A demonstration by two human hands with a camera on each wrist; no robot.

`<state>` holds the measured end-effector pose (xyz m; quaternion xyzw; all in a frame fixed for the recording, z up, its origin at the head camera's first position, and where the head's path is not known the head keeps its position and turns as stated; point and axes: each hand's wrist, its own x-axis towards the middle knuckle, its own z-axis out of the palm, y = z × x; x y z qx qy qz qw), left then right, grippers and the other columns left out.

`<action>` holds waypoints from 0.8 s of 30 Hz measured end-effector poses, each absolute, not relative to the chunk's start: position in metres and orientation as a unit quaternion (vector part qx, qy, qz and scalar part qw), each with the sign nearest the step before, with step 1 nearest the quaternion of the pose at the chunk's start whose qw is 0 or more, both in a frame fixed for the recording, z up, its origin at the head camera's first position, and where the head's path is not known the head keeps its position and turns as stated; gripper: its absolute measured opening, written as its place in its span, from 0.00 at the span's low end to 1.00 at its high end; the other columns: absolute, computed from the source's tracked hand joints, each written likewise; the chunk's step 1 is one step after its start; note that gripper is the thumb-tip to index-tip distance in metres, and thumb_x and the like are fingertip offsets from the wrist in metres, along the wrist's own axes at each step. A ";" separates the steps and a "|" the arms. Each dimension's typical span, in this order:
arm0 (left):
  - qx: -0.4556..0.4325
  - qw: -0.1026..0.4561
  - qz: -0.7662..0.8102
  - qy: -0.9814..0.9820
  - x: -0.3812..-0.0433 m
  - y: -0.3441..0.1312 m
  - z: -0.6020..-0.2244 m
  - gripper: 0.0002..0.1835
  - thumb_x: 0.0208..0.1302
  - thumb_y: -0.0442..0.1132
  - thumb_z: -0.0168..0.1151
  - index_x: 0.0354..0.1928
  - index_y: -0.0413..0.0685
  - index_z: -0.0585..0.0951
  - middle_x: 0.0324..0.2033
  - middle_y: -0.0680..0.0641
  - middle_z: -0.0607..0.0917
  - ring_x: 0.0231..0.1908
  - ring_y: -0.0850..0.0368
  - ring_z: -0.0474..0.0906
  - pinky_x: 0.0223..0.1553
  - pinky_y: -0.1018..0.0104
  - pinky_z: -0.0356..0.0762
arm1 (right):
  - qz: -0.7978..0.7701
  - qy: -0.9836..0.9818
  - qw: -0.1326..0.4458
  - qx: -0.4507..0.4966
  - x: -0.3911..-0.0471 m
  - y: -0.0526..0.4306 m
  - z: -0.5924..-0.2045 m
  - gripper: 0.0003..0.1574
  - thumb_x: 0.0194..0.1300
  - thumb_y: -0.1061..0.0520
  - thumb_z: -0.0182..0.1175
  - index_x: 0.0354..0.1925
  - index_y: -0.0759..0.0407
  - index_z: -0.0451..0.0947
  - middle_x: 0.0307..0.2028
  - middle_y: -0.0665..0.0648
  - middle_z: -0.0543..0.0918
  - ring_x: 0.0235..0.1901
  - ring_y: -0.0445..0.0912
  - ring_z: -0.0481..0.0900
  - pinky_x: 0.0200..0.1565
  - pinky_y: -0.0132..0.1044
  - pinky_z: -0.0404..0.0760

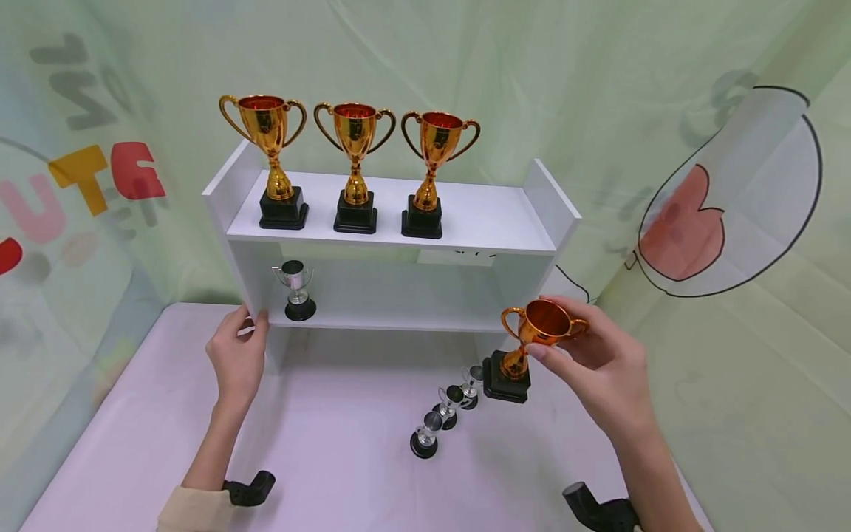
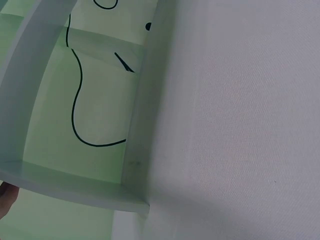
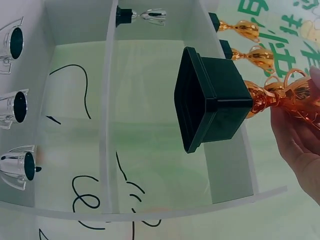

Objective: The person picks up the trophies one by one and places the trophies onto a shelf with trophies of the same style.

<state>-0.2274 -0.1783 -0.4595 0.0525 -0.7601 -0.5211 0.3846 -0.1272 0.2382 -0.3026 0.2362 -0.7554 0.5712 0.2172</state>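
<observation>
My right hand [image 1: 608,358] pinches a gold trophy cup [image 1: 547,323] by its bowl, out in front of the shelf's right side. In the right wrist view the trophy's black base [image 3: 220,100] points toward the shelf, its hollow underside showing. My left hand [image 1: 239,355] grips the left side panel of the white shelf unit [image 1: 392,325] at the lower board's height. Three gold trophies [image 1: 355,133] stand upright in a row on the top board. A small silver trophy [image 1: 296,288] stands at the lower board's left end.
Three more small silver trophies [image 1: 449,403] stand in a slanting row on the white table [image 1: 346,473], below and in front of the shelf. Raised side panels [image 1: 548,199] bound the top board. A printed pale green curtain [image 1: 565,74] hangs behind, and a thin black cable [image 1: 573,283] runs beside the unit.
</observation>
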 end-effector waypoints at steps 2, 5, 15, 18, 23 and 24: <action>0.053 0.385 -0.520 -0.761 -0.227 -0.178 -0.460 0.12 0.69 0.29 0.62 0.51 0.35 0.87 0.41 0.35 0.88 0.36 0.81 0.76 0.40 0.93 0.74 | 0.575 -0.753 0.218 0.236 -0.128 0.237 -0.300 0.35 0.54 0.81 0.68 0.62 0.75 0.75 0.53 0.52 0.86 0.45 0.41 0.85 0.52 0.26 0.85; 0.054 0.383 -0.520 -0.761 -0.226 -0.178 -0.460 0.12 0.69 0.29 0.62 0.51 0.35 0.87 0.41 0.35 0.88 0.36 0.81 0.76 0.40 0.93 0.74 | 0.584 -0.742 0.222 0.245 -0.130 0.235 -0.295 0.35 0.55 0.81 0.67 0.61 0.75 0.75 0.53 0.54 0.86 0.45 0.43 0.85 0.51 0.26 0.86; 0.054 0.383 -0.521 -0.761 -0.226 -0.178 -0.460 0.11 0.69 0.29 0.62 0.50 0.35 0.87 0.40 0.35 0.88 0.36 0.80 0.76 0.40 0.93 0.74 | 0.583 -0.742 0.219 0.250 -0.136 0.234 -0.277 0.33 0.56 0.79 0.68 0.61 0.72 0.77 0.52 0.54 0.86 0.44 0.43 0.85 0.48 0.25 0.86; 0.053 0.383 -0.523 -0.759 -0.226 -0.178 -0.459 0.11 0.69 0.29 0.62 0.50 0.36 0.87 0.40 0.36 0.88 0.36 0.80 0.76 0.39 0.93 0.74 | 0.589 -0.740 0.217 0.242 -0.138 0.233 -0.270 0.32 0.57 0.79 0.68 0.61 0.71 0.78 0.51 0.55 0.86 0.42 0.44 0.85 0.46 0.26 0.87; 0.052 0.382 -0.523 -0.760 -0.227 -0.178 -0.460 0.11 0.69 0.29 0.62 0.50 0.36 0.87 0.40 0.36 0.88 0.36 0.80 0.76 0.39 0.93 0.74 | 0.593 -0.743 0.218 0.220 -0.143 0.229 -0.258 0.31 0.57 0.78 0.68 0.59 0.69 0.80 0.49 0.57 0.87 0.41 0.46 0.84 0.44 0.26 0.87; 0.052 0.382 -0.523 -0.760 -0.227 -0.178 -0.460 0.11 0.69 0.29 0.62 0.50 0.36 0.87 0.39 0.36 0.88 0.36 0.80 0.76 0.39 0.93 0.74 | 0.595 -0.743 0.219 0.216 -0.144 0.228 -0.255 0.30 0.57 0.78 0.68 0.59 0.69 0.80 0.49 0.58 0.87 0.41 0.46 0.84 0.44 0.26 0.87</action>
